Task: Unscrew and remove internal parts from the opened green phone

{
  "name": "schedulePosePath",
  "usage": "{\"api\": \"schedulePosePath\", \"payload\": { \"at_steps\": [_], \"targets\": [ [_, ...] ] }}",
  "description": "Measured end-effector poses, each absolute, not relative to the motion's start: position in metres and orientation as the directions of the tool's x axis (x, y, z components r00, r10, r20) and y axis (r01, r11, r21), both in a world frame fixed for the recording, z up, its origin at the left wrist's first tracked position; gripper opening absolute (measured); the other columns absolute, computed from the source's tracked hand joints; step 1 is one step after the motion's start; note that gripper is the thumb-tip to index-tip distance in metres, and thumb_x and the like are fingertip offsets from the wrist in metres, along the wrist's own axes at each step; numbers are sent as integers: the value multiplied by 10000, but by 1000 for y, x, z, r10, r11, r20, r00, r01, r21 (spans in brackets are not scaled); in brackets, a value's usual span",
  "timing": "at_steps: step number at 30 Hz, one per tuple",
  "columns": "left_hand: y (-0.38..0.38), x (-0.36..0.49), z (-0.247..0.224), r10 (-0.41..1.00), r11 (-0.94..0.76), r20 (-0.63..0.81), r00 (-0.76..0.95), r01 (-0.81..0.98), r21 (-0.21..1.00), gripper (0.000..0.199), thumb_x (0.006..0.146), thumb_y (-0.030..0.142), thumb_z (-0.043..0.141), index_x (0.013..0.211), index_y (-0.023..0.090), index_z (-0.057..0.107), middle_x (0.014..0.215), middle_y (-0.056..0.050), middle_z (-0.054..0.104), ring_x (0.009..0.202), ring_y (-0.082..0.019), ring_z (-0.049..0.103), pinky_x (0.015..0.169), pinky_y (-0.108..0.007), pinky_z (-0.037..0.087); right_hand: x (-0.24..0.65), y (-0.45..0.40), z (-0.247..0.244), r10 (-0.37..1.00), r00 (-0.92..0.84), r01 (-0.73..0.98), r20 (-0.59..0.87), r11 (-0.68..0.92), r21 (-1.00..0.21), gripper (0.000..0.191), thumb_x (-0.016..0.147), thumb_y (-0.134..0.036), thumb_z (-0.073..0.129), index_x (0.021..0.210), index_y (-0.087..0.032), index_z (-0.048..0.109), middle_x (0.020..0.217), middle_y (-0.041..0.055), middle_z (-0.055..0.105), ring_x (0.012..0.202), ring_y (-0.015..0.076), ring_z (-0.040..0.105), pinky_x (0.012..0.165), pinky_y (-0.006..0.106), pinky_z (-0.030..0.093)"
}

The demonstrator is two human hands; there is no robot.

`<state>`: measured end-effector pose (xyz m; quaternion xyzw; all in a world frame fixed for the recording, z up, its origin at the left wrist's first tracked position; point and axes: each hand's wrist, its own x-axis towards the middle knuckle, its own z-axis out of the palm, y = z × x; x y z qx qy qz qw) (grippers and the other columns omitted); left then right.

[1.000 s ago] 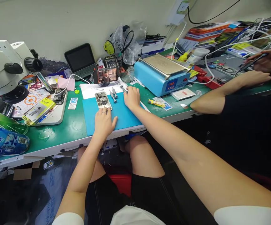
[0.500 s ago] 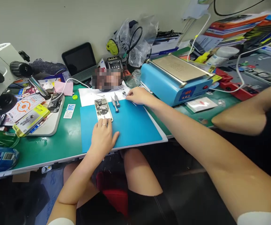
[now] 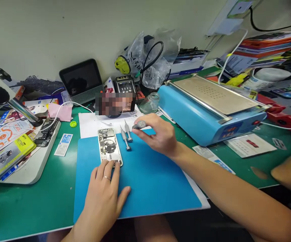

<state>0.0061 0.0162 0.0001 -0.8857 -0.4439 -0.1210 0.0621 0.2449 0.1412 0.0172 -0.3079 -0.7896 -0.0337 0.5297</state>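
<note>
The left hand (image 3: pixel 102 193) rests with fingers extended, their tips on the near end of the opened phone (image 3: pixel 110 151), which lies upon the blue mat (image 3: pixel 155 185); beyond, the right hand (image 3: pixel 159 134) pinches a screwdriver (image 3: pixel 141 125), its end newly turned toward the camera; the tool therefore seems secured; two other screwdrivers (image 3: pixel 125 141) lie between.

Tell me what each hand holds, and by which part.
The right hand holds a grey screwdriver by its handle end, between thumb and fingers; the tip is hidden. The left hand shows no grip, resting on the opened phone's near end.
</note>
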Motion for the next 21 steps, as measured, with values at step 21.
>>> {"api": "schedulePosePath", "payload": {
  "at_steps": [21],
  "targets": [
    [14, -2, -16, 702, -643, 312, 640, 758, -108, 661, 1030, 595, 456, 1450, 97, 564, 1435, -138, 630, 1313, -321, 542, 1056, -434, 393, 256, 141, 11, 331, -420, 566, 845, 823, -41, 295, 904, -153, 720, 1142, -281, 600, 949, 50, 776, 835, 196, 776, 694, 300, 678]
  ]
}}
